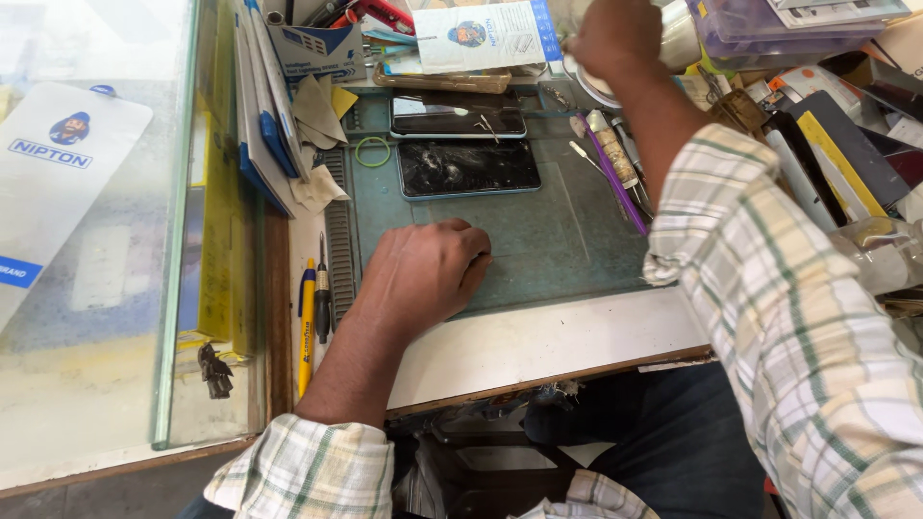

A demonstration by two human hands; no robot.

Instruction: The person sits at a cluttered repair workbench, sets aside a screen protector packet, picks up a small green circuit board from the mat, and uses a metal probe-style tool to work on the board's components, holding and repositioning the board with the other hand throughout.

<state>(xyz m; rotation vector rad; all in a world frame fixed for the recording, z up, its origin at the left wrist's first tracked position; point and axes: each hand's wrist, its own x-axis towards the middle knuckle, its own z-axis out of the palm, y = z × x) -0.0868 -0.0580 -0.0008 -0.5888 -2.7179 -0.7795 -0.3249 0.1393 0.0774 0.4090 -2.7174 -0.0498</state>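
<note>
While the left hand [428, 274] rests on the green work mat [567, 245], the right hand [615, 38] reaches to the far end of the desk.

The left hand lies palm down with its fingers curled under, holding nothing. Just beyond it lies a dark phone [469, 168] with a cracked screen, and a second phone [458, 116] lies right behind that one. A green rubber ring [372, 151] sits to the left of the phones. The right hand is closed around something near a round metal dish [588, 85], but what it pinches cannot be told. A purple tool [615, 178] lies on the mat under the right arm. A yellow pen [307, 327] lies on the white desk by the mat's left edge.
</note>
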